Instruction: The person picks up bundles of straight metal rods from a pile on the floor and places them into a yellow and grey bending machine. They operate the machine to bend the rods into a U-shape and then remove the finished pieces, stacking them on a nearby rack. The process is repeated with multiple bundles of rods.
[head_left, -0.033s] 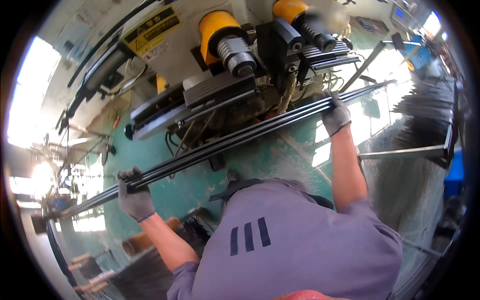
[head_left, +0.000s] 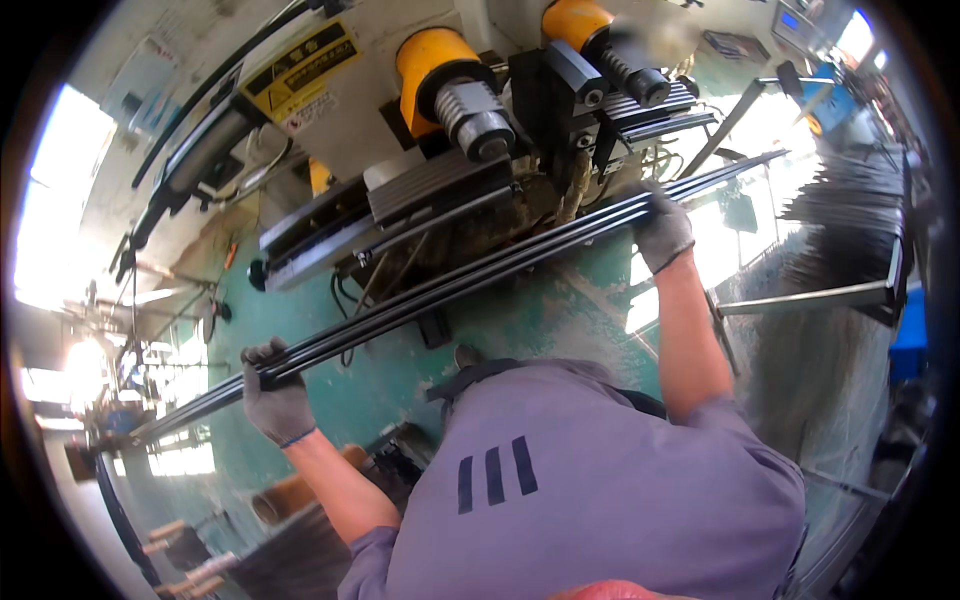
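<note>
A bundle of several long, thin dark metal rods (head_left: 470, 279) slants across the view, its left end lower and nearer me. My left hand (head_left: 275, 400), in a grey glove, has its fingers wrapped round the bundle towards its left end. Farther right, my right hand (head_left: 664, 235), also gloved, is closed round the same rods. Between the hands, the bundle spans the air in front of my body, just on my side of a machine (head_left: 440, 190). My palms and fingers hide short stretches of the rods.
Two yellow housings (head_left: 430, 60) (head_left: 578, 22) with metal spindles project from the machine. On the right, a rack (head_left: 810, 300) bears a large stack of thin dark strips (head_left: 845, 215). A brown tube (head_left: 285, 498) lies at lower left, above the green floor (head_left: 560, 310).
My right hand and the rods have shifted very slightly left. My left hand has moved a touch right; both grips stay closed.
</note>
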